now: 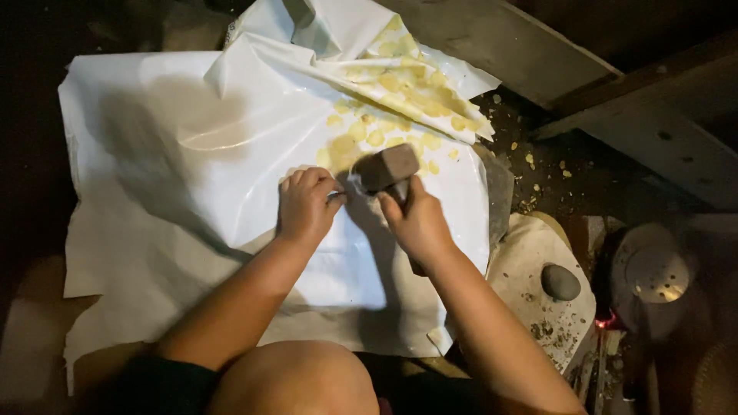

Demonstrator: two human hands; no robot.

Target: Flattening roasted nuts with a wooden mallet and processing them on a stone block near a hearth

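Clearly risky: right hand (419,223) clenched around a mallet (387,169) just above the white plastic sheet (192,154), left hand (306,206) pinching something small right beside its head, fingers likely struck on any slip.

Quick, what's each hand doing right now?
Left hand: fingers curled, pressing on the white plastic sheet; any pinch cannot be told.
Right hand: closed around the mallet.
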